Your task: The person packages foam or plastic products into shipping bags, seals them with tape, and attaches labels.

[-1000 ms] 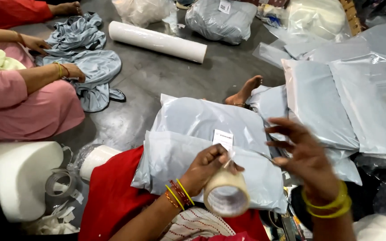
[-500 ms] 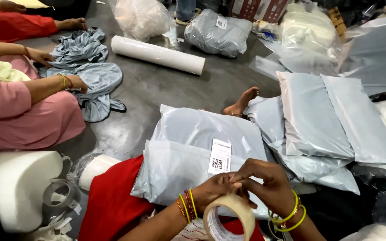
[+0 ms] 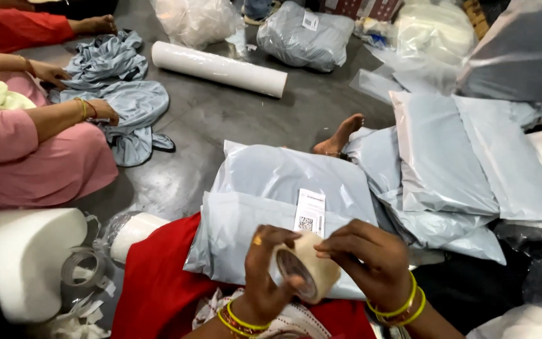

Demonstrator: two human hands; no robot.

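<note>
The left hand (image 3: 265, 276) grips a roll of packing tape (image 3: 302, 273) low in the view, over the lap, its fingers (image 3: 270, 240) wrapped round the rim and pressed onto the roll. The right hand (image 3: 365, 260) meets it from the other side, its fingers (image 3: 340, 242) pinched together at the roll's outer face, seemingly picking at the loose tape end, though the end itself is too small to make out. Just beyond the roll lies a grey mailer bag (image 3: 246, 235) with a white label (image 3: 310, 213) stuck on top, resting on a red cloth (image 3: 158, 282) across the knees; a second grey bag (image 3: 283, 172) sits behind it and more are stacked at the right (image 3: 440, 157).

To do this well, I judge the roll should be held steady and turned slowly against the picking nail, so the end lifts squarely instead of splitting into a sliver. Keeping the roll close above the mailer would let the freed strip go straight down without folding back on itself.

On the floor (image 3: 221, 119) lie a white paper roll (image 3: 221, 68) and grey garments (image 3: 120, 94), handled by another person in pink (image 3: 32, 157)
</note>
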